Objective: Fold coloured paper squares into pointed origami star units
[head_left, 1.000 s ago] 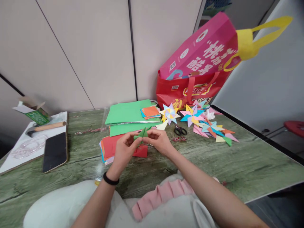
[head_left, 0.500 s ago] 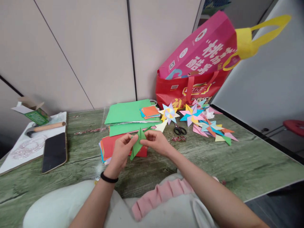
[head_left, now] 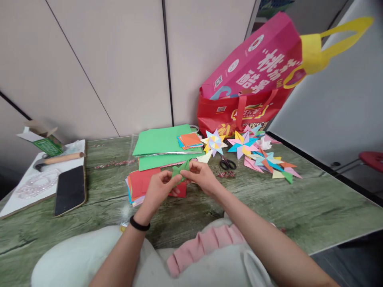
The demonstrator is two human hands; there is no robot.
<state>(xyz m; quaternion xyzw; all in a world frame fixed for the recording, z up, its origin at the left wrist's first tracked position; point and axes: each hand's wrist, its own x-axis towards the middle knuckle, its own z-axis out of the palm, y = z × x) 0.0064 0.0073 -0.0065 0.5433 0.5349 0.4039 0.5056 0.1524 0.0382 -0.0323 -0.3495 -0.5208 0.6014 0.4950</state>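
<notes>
A small piece of folded green paper point(head_left: 180, 170) is pinched between both hands, above the table. My left hand point(head_left: 161, 186) grips its left side, thumb on top. On its right side my right hand point(head_left: 201, 175) holds it with thumb and fingers. Part of the paper is hidden by the fingers. Beneath and behind the hands lies a stack of coloured paper with red on top point(head_left: 143, 181). Larger green sheets point(head_left: 164, 142) lie just beyond, carrying a small pile of paper squares, orange uppermost point(head_left: 190, 139).
Scissors point(head_left: 228, 163) and folded paper stars point(head_left: 243, 144) lie to the right, before a red bag point(head_left: 215, 113) holding a pink box point(head_left: 254, 59). At left are a phone point(head_left: 70, 190), a hammer point(head_left: 61, 160), a beaded string point(head_left: 38, 184) and an opened green box point(head_left: 48, 145).
The green paper has been turned from a long upright diamond to a more compact, tilted shape. Both hands have shifted slightly and still hold it.
</notes>
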